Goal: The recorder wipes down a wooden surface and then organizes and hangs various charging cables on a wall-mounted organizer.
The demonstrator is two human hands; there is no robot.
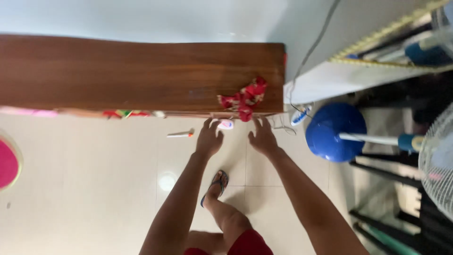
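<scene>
Both arms reach forward toward the front edge of a brown wooden cabinet top (141,71), seen from above. The left hand (209,139) has its fingers (207,123) spread and released; they hold nothing, and the tips come to the cabinet edge. The right hand (262,137) is the same, fingers (258,122) open and stretched, the tips just under the edge.

A crumpled red cloth with a flower pattern (245,98) lies on the wooden top, just beyond the fingertips of both hands and between them, and a part of it hangs over the edge. I think it hangs so because it was left at the very border of the top. Neither hand touches it, as far as I can see.

Between the two hands, near the fingertips, a small white and pink object (226,124) lies on the tiled floor (94,189); what it is I cannot tell. To the left of the left fingers lies a white tube with an orange cap (180,134). To the right of the right fingers stands the round blue base of a fan (335,132), with a white plug and cable (300,115) nearer. Below the hands, one foot in a sandal (217,184) stands on the floor.
</scene>
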